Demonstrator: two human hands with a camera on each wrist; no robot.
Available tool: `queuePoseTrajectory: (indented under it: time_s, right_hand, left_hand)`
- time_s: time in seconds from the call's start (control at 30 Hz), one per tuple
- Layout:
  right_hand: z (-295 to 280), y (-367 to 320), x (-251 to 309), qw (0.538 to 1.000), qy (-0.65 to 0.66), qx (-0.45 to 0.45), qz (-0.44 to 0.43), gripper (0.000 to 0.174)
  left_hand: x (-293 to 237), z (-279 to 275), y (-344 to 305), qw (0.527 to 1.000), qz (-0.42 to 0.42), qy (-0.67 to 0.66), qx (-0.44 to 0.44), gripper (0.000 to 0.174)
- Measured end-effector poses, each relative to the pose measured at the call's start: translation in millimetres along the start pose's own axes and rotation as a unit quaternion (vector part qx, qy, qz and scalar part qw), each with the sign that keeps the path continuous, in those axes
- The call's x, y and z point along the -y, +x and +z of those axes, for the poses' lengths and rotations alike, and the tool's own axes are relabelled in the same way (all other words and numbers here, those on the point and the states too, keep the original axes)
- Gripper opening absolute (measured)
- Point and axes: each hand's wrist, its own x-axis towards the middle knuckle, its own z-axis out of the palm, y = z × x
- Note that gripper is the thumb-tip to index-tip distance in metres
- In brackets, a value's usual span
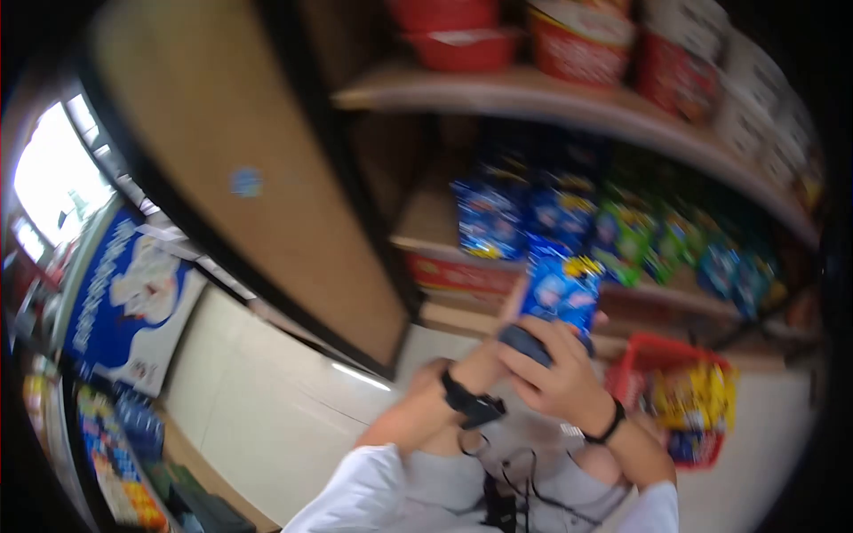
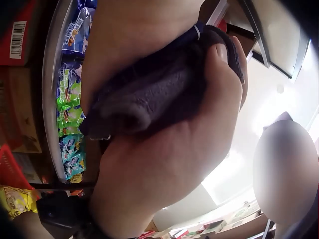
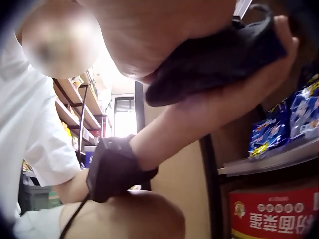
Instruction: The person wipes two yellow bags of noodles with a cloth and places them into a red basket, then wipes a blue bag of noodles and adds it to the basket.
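Observation:
In the head view a blue snack packet with yellow print is held up in front of the lower shelf. My left hand lies behind it, largely hidden, with a fingertip showing at its right edge. My right hand grips a dark cloth-like item at the packet's lower end, over the left hand. In the left wrist view the right hand curls its thumb over this dark item. In the right wrist view the left hand reaches beneath the dark item, fingertips bent upward.
Blue, green and teal packets line the lower shelf; red and white tubs stand above. A red basket with yellow packets is on the floor at right. A wooden panel stands left of the shelf.

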Motion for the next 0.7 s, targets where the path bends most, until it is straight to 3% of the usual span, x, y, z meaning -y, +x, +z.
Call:
queuePoseTrajectory:
  time_s: [0.07, 0.13, 0.17, 0.2, 0.37, 0.53, 0.67, 0.7]
  right_hand:
    - [-3, -20, -21, 0.996, -0.089, -0.019, -0.006, 0.053]
    - [-1, -34, -40, 0.991, -0.094, -0.096, 0.026, 0.055]
    - [-6, -34, -44, 0.980, -0.112, -0.157, 0.036, 0.046]
    - [-9, -39, -52, 0.977, -0.108, -0.170, 0.068, 0.048]
    - [-11, -47, -93, 0.942, -0.122, -0.254, 0.183, 0.043]
    - [-1, -51, -58, 0.976, -0.030, -0.152, 0.156, 0.039]
    - [6, -48, -30, 0.993, 0.030, -0.079, 0.085, 0.036]
    - [8, -47, -28, 0.995, 0.038, -0.069, 0.061, 0.036]
  left_hand:
    - [19, -13, 3, 0.999, -0.045, -0.019, -0.009, 0.056]
    - [26, -20, 10, 0.995, -0.083, -0.034, -0.050, 0.056]
    - [25, -15, 20, 0.984, -0.128, -0.065, -0.109, 0.055]
    - [24, -13, 30, 0.966, -0.171, -0.090, -0.172, 0.054]
    - [33, 5, 47, 0.975, -0.131, -0.074, -0.162, 0.055]
    - [52, -7, 41, 0.967, -0.114, -0.113, -0.200, 0.061]
    - [40, -30, 48, 0.954, -0.193, -0.214, -0.079, 0.076]
    - [40, -29, 53, 0.950, -0.167, -0.232, -0.125, 0.079]
